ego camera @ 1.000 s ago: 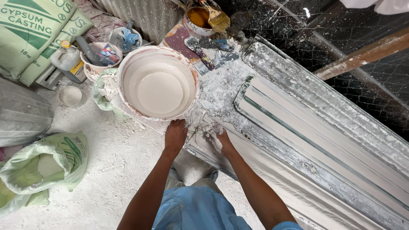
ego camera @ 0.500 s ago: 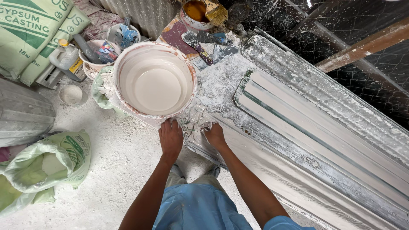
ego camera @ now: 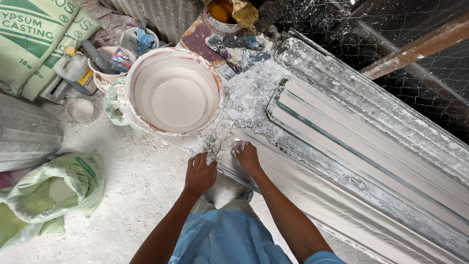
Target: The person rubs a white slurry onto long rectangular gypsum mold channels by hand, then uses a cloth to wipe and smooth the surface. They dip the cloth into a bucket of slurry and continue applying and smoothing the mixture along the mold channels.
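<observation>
My left hand point(ego camera: 199, 172) and my right hand point(ego camera: 247, 156) rest side by side at the near end of a long white plaster moulding point(ego camera: 312, 195). Between their fingertips lies a crumpled clear plastic scrap point(ego camera: 223, 142), coated in plaster; both hands touch it, but a firm grip cannot be made out. Just beyond the hands stands a large white bucket point(ego camera: 146, 73) holding smooth liquid plaster. A ribbed grey mould point(ego camera: 351, 132) runs diagonally to the right of the hands.
Green-printed plaster sacks point(ego camera: 29, 39) lean at the top left. An open bag of white powder point(ego camera: 53, 190) lies at the left. Small tubs with tools point(ego camera: 112, 58), a scraper point(ego camera: 222, 49) and a pot with a brush point(ego camera: 227, 12) sit behind the bucket. Wire mesh point(ego camera: 391, 29) fills the top right.
Both hands have drawn back toward me from the bucket's rim, coming down along the end of the moulding with the plastic scrap between them.
</observation>
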